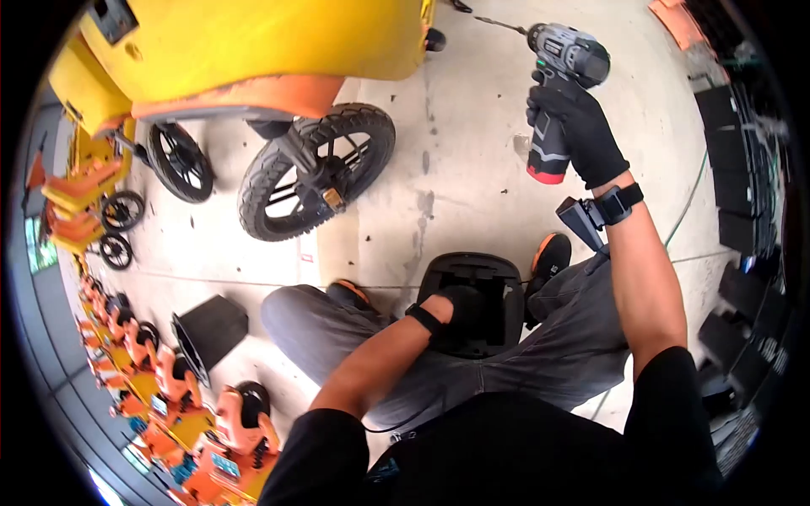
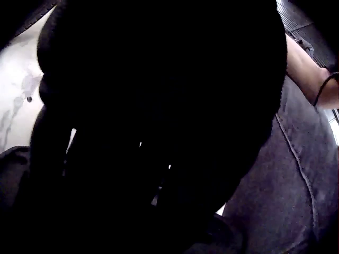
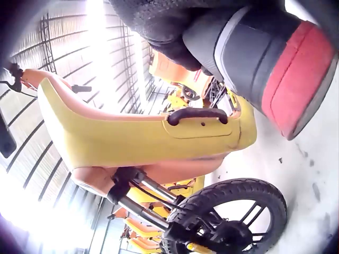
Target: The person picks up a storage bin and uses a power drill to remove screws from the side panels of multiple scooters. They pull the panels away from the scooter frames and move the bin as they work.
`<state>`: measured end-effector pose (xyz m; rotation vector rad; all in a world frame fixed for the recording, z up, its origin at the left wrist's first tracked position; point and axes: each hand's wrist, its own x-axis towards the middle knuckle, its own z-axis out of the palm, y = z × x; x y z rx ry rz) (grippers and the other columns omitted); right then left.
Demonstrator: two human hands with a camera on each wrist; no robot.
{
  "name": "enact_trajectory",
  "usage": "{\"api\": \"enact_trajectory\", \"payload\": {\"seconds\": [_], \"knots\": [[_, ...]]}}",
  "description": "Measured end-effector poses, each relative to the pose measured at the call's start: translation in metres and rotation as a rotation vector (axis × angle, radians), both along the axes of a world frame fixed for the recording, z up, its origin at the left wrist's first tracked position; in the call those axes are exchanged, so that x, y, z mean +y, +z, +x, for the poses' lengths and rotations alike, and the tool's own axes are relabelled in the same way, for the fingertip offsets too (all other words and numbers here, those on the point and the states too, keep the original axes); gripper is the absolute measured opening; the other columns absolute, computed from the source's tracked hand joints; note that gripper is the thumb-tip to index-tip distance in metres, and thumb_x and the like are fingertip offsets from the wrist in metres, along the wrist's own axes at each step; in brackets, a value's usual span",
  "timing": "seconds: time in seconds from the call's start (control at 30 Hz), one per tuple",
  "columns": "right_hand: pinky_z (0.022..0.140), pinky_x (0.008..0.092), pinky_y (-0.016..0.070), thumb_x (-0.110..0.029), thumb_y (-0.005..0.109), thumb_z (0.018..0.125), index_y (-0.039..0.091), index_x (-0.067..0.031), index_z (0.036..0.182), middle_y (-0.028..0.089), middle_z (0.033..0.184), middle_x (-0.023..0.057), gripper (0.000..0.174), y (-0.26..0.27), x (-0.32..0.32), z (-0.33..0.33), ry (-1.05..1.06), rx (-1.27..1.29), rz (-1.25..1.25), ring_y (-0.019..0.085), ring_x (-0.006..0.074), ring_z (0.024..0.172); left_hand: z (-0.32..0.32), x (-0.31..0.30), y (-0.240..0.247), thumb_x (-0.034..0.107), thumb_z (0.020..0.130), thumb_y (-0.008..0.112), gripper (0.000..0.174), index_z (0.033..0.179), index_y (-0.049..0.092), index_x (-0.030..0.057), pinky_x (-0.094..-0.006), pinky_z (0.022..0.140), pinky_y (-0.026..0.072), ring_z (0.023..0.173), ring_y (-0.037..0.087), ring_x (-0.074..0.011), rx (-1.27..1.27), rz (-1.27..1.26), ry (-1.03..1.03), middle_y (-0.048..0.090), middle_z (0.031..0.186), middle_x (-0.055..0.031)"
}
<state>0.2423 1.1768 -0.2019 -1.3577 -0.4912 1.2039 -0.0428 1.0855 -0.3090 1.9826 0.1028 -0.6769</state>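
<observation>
**Cordless drill (image 1: 564,51) above the floor (image 1: 468,181)**

Held up ahead on the right side, in a right grip (image 1: 591,135) curled round the handle (image 1: 550,139). Probably stiff and fairly heavy, with weight toward motor and battery (image 1: 545,175); best taken by the handle, clear of the bit (image 1: 499,24). Also shown: black shell (image 1: 514,295) between the legs (image 1: 325,329), with left grip (image 1: 462,309) inside. Cannot tell whether spread or pinching, for darkness. Probably light, hard plastic; best taken by the rim.

Two hands (image 1: 582,131), two shoes (image 1: 553,255), one cordless drill (image 1: 575,55) and one black shell (image 1: 472,260).
</observation>
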Motion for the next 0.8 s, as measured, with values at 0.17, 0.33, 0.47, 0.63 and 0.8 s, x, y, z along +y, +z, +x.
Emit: {"api": "enact_trajectory", "payload": {"seconds": [0.17, 0.33, 0.47, 0.63, 0.8], "knots": [[0.06, 0.0261, 0.0459, -0.018, 0.066, 0.079, 0.061, -0.0035, 0.09, 0.059, 0.074, 0.0022, 0.019, 0.017, -0.018, 0.004, -0.036, -0.049, 0.135, 0.056, 0.011, 0.065, 0.014, 0.004, -0.01, 0.023, 0.082, 0.057, 0.029, 0.103, 0.065, 0.0045, -0.0375, 0.082, 0.0472, 0.092, 0.061, -0.0312, -0.493, -0.08, 0.341, 0.064, 0.101, -0.0183], [0.061, 0.0249, 0.0462, -0.019, 0.066, 0.079, 0.061, -0.0036, 0.091, 0.06, 0.074, 0.0023, 0.02, 0.025, -0.034, -0.001, -0.079, -0.048, 0.175, 0.057, 0.0105, 0.065, -0.011, -0.032, -0.013, 0.042, 0.082, 0.053, 0.044, 0.097, 0.068, 0.0035, -0.0383, 0.085, 0.0457, 0.093, 0.062, -0.0339, 0.031, -0.106, -0.155, 0.065, 0.095, -0.0204], [0.062, 0.0251, 0.0474, -0.018, 0.065, 0.08, 0.06, -0.0037, 0.09, 0.061, 0.073, 0.003, 0.018, 0.021, -0.03, -0.002, -0.109, 0.054, 0.304, 0.057, 0.0111, 0.065, -0.008, -0.033, 0.015, 0.044, 0.081, 0.052, 0.046, 0.094, 0.068, 0.0028, -0.0385, 0.085, 0.0459, 0.093, 0.061, -0.0339, 0.096, -0.014, -0.164, 0.064, 0.095, -0.0207], [0.062, 0.0272, 0.0488, -0.019, 0.067, 0.08, 0.061, -0.0036, 0.09, 0.061, 0.074, 0.0034, 0.02, 0.018, -0.03, 0.008, -0.108, -0.001, 0.372, 0.058, 0.012, 0.066, 0.002, -0.041, 0.035, 0.047, 0.081, 0.051, 0.05, 0.091, 0.069, 0.0021, -0.0388, 0.084, 0.0462, 0.093, 0.061, -0.034, 0.178, 0.066, -0.103, 0.064, 0.095, -0.0211], [0.061, 0.0274, 0.049, -0.012, 0.066, 0.079, 0.06, -0.0014, 0.1, 0.063, 0.077, 0.006, 0.024, 0.022, -0.024, 0.025, -0.138, -0.174, 0.289, 0.059, 0.0157, 0.065, 0.005, -0.048, 0.048, 0.053, 0.08, 0.05, 0.056, 0.09, 0.069, 0.0021, -0.0391, 0.084, 0.0462, 0.094, 0.061, -0.0345, 0.23, 0.107, 0.036, 0.064, 0.097, -0.0211]]}}
